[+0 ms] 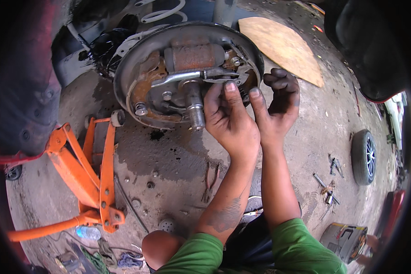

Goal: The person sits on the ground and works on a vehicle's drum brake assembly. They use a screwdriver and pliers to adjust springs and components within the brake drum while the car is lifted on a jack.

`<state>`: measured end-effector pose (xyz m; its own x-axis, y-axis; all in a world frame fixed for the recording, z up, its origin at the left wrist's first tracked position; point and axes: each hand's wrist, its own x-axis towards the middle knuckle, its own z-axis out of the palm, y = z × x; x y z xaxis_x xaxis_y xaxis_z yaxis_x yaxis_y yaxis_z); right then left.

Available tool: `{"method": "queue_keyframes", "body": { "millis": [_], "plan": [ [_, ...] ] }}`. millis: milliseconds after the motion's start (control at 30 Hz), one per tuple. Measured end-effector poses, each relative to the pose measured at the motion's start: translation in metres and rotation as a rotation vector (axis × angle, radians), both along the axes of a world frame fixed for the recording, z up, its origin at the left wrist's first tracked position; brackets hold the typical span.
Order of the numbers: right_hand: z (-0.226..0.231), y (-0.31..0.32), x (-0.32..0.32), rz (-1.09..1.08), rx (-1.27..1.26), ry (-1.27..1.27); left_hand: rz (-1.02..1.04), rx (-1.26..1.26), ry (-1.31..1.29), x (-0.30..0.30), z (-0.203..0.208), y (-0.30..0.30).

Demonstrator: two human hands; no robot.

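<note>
An exposed drum brake assembly (169, 98) faces me, with a dark round backing plate, rusty shoes, springs and a silver adjuster bar (178, 78). A threaded spindle (196, 109) juts from its middle. My left hand (233, 121) is at the right side of the brake, just right of the spindle, thumb raised and fingers bent. My right hand (278, 107) is beside it at the plate's right edge, its thumb near the left thumb and the other fingers curled. Both hands' fingertips are blackened. Whatever they grip is too small or hidden to make out.
An orange floor jack (84, 178) stands at left. Pliers (210, 182) and small hardware lie on the stained concrete below the brake. A curved wooden board (283, 50) is at the back. To the right are loose tools (326, 189), a wheel (364, 157) and a bucket (342, 239).
</note>
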<state>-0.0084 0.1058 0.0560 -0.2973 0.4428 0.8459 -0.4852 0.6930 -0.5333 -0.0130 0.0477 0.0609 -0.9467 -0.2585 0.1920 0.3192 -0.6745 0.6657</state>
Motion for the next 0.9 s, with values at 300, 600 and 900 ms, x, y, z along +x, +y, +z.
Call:
{"method": "queue_keyframes", "body": {
  "millis": [300, 600, 900],
  "plan": [
    [0.025, -0.027, 0.03, -0.16, 0.21, -0.341, 0.104, -0.03, 0.136, -0.007, -0.01, -0.002],
    [0.032, -0.037, 0.045, 0.156, 0.04, -0.475, -0.056, 0.023, -0.024, -0.002, -0.001, -0.008],
    [-0.007, 0.03, 0.067, 0.197, 0.197, -0.43, -0.279, 0.151, -0.022, -0.003, -0.001, -0.015]
  ]
}}
